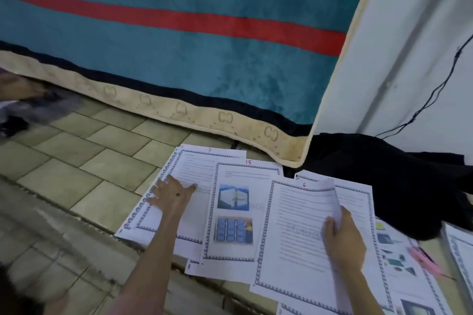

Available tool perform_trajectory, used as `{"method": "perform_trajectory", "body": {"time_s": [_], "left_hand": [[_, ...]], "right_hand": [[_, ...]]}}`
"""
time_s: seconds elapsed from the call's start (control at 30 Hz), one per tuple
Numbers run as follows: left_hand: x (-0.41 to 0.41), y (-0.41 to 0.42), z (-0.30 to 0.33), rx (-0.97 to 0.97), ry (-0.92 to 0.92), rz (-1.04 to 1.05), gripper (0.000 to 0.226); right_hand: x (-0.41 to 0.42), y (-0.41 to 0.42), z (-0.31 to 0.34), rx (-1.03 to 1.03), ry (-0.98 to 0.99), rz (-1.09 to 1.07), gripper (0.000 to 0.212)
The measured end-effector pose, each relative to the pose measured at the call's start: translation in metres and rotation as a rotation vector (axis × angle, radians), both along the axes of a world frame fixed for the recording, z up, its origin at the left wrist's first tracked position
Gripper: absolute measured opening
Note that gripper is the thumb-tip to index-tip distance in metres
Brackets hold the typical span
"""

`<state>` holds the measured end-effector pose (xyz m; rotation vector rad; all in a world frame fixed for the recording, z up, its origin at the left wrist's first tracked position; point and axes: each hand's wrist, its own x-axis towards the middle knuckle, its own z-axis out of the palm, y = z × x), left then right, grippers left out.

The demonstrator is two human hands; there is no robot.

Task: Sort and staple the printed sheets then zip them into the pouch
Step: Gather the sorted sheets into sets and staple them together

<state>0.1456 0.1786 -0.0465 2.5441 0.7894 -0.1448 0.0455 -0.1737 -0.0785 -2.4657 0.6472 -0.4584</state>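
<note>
Bare tiled floor left of the sheets; mattress behind, black cloth right.

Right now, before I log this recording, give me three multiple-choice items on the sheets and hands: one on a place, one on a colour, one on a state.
1. Where does the left hand rest?
A. on the sheet marked 7
B. on the sheet marked 15
C. on the bare floor tiles

2. What colour are the handwritten page numbers?
A. blue
B. red
C. green

3. What is the right hand doing?
A. lying flat and open on the tiles
B. hanging idle, holding nothing
C. gripping the raised edge of the sheet marked 6

Answers:
1 A, its spread fingers lie flat on the bordered page under the 7.
2 B, the 7, 15 and 6 at the page tops are all red.
3 C, the fingers curl round the page's lifted right edge.
</note>
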Motion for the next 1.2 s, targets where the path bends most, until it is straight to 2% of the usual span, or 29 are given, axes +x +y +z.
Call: {"method": "perform_trajectory", "body": {"time_s": [0.17,0.23,0.33,0.43,0.5,0.6,0.67,0.73,0.8,0.9,1.0,1.07,1.13,1.2], "left_hand": [[0.011,0.011,0.009,0.046,0.032,-0.004,0.101],[0.013,0.013,0.009,0.02,-0.035,0.041,0.088],[0.015,0.02,0.01,-0.041,-0.157,0.087,0.048],[0.012,0.021,0.026,-0.2,-0.348,0.089,0.033],[0.004,0.013,0.047,-0.148,-0.481,0.071,0.026],[-0.023,-0.026,0.078,0.141,-0.694,-0.169,0.021],[-0.049,-0.064,0.087,0.271,-0.792,-0.368,0.029],[-0.074,-0.097,0.086,0.359,-0.802,-0.505,0.04],[-0.093,-0.119,0.092,0.363,-0.767,-0.623,0.038],[-0.101,-0.127,0.11,0.291,-0.798,-0.658,0.029],[-0.098,-0.109,0.136,0.081,-0.905,-0.615,0.018],[-0.086,-0.09,0.148,-0.094,-0.845,-0.55,0.025],[-0.073,-0.07,0.152,-0.263,-0.807,-0.436,0.028],[-0.058,-0.051,0.144,-0.351,-0.741,-0.338,0.028]], "right_hand": [[0.0,0.005,0.0,-0.046,0.018,-0.004,0.034],[0.0,0.007,0.0,-0.055,0.015,-0.012,0.035],[-0.002,0.008,0.0,-0.042,-0.001,-0.012,0.038],[-0.002,0.008,0.002,-0.022,-0.002,-0.01,0.04],[-0.002,0.007,0.001,-0.011,-0.006,-0.018,0.042],[-0.001,0.006,-0.002,0.042,-0.02,-0.038,0.046],[-0.002,0.004,-0.003,0.104,-0.048,-0.055,0.049],[-0.003,0.001,-0.003,0.188,-0.109,-0.06,0.05],[-0.005,-0.001,-0.001,0.275,-0.178,-0.044,0.042],[-0.005,-0.009,-0.001,0.359,-0.21,-0.054,0.022],[-0.005,-0.013,0.008,0.469,-0.24,-0.024,0.018],[-0.008,-0.018,0.016,0.604,-0.259,-0.027,0.016],[-0.01,-0.032,0.015,0.731,-0.239,-0.015,0.032],[-0.013,-0.05,0.011,0.879,-0.225,-0.009,0.05]]}}
